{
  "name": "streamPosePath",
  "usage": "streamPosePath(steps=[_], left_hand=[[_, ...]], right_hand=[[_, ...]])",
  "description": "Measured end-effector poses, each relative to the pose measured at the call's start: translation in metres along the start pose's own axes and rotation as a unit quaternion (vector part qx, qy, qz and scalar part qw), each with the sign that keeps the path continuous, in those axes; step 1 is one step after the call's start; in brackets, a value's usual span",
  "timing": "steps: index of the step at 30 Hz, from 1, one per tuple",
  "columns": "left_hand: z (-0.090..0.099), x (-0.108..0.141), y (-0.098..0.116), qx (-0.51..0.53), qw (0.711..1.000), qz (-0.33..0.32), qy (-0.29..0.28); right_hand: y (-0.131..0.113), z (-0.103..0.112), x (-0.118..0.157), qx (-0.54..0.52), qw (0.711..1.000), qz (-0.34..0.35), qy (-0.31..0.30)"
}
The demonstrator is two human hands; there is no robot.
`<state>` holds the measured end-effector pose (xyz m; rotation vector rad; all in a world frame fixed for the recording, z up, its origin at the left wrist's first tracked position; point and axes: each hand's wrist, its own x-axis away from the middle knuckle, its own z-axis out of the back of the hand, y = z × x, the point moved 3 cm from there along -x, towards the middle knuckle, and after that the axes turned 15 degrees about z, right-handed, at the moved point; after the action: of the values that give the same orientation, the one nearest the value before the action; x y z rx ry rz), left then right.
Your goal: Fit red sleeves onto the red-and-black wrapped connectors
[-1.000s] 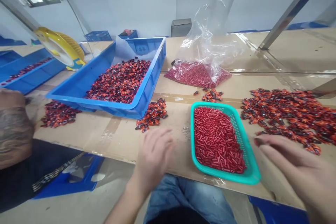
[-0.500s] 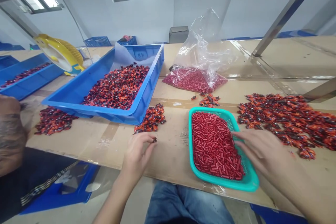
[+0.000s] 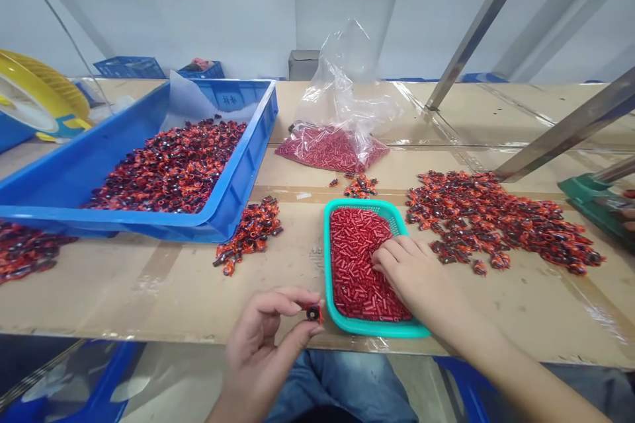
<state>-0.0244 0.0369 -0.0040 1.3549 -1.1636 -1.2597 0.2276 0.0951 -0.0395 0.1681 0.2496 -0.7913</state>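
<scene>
My left hand (image 3: pixel 270 337) pinches a small black and orange-red piece (image 3: pixel 314 313) between thumb and forefinger, its round dark end facing me, near the table's front edge. Beside it stands a green basket (image 3: pixel 327 264) full of short red tubes (image 3: pixel 360 258). My right hand (image 3: pixel 411 271) reaches over the basket's right side, fingertips bent down among the tubes; whatever they grip is hidden. A small pile of orange and black pieces (image 3: pixel 253 231) lies left of the basket, and a larger pile (image 3: pixel 496 218) spreads to its right.
A blue tray (image 3: pixel 208 215) of similar pieces stands at the left, near a yellow fan (image 3: pixel 44 92). Behind the basket sits a clear bag (image 3: pixel 337 145) of red tubes. Metal posts (image 3: pixel 481 26) rise at the right. Another person's hand (image 3: pixel 629 215) shows at the far right edge.
The view has turned to the right. My left hand has come close to the basket with the piece turned end-on. My right hand has moved from the basket's right rim onto the tubes.
</scene>
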Motion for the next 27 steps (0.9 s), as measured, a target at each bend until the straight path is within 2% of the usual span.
streamPosePath(steps=[3,5,7,8,10,11,12,14,16,19,22,24,27], left_hand=[[-0.005,0.001,0.001,-0.004,1.0,-0.002,-0.008],[-0.008,0.002,0.001,-0.023,1.0,-0.013,-0.003],[-0.012,0.003,0.003,-0.056,0.997,-0.047,-0.004],[-0.014,0.004,0.004,-0.075,0.995,-0.071,-0.008],[-0.018,0.006,0.007,-0.113,0.986,-0.118,-0.024],[-0.02,0.007,0.009,-0.129,0.982,-0.137,-0.032],[-0.022,0.007,0.011,-0.144,0.977,-0.151,-0.04],[-0.025,0.009,0.015,-0.164,0.97,-0.173,-0.046],[-0.026,0.01,0.019,-0.187,0.963,-0.187,-0.055],[-0.027,0.011,0.023,-0.23,0.949,-0.205,-0.07],[-0.028,0.012,0.024,-0.27,0.935,-0.219,-0.065],[-0.027,0.014,0.023,-0.276,0.933,-0.226,-0.044],[-0.025,0.02,0.017,-0.262,0.932,-0.251,-0.01]], right_hand=[[0.0,0.006,0.0,-0.035,0.998,-0.022,0.039],[-0.007,0.019,0.0,-0.068,0.995,-0.028,0.065],[-0.019,0.035,0.001,-0.172,0.979,-0.041,0.1],[-0.028,0.043,0.001,-0.249,0.96,-0.049,0.12],[-0.046,0.057,0.0,-0.393,0.902,-0.042,0.172],[-0.055,0.063,-0.001,-0.436,0.878,-0.024,0.197],[-0.063,0.068,-0.003,-0.448,0.867,0.001,0.216],[-0.074,0.073,-0.007,-0.426,0.871,0.047,0.239],[-0.08,0.074,-0.01,-0.392,0.887,0.064,0.238],[-0.08,0.074,-0.012,-0.354,0.904,0.065,0.232],[-0.076,0.074,-0.011,-0.394,0.894,0.041,0.209],[-0.071,0.07,-0.011,-0.493,0.855,-0.032,0.157],[-0.07,0.059,-0.01,-0.663,0.735,-0.128,0.057]])
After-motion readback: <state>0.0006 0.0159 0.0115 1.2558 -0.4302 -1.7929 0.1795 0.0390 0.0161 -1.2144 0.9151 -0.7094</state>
